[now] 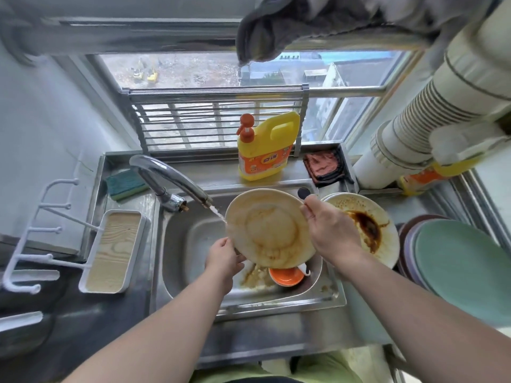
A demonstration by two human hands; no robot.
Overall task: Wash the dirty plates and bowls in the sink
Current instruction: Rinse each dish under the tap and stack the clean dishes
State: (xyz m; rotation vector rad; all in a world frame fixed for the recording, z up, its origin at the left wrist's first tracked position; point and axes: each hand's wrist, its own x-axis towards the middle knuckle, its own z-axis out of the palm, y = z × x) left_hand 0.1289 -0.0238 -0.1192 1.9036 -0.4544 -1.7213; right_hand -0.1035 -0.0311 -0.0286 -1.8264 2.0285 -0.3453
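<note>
A cream plate (266, 228) smeared with brown sauce is held tilted over the steel sink (190, 244). My left hand (224, 258) grips its lower left rim. My right hand (329, 228) grips its right rim. Water runs from the faucet (168, 175) onto the plate's left edge. Below the plate, an orange bowl (283, 276) lies in the basin beside brown residue. A second dirty plate (362, 225) with dark sauce leans at the sink's right side.
A stack of plates, topped by a green one (464, 269), stands on the right. Yellow detergent bottle (265, 147) and a red cloth (323, 164) sit behind the sink. A green sponge (125, 183) and a wood-lined tray (113, 250) are on the left.
</note>
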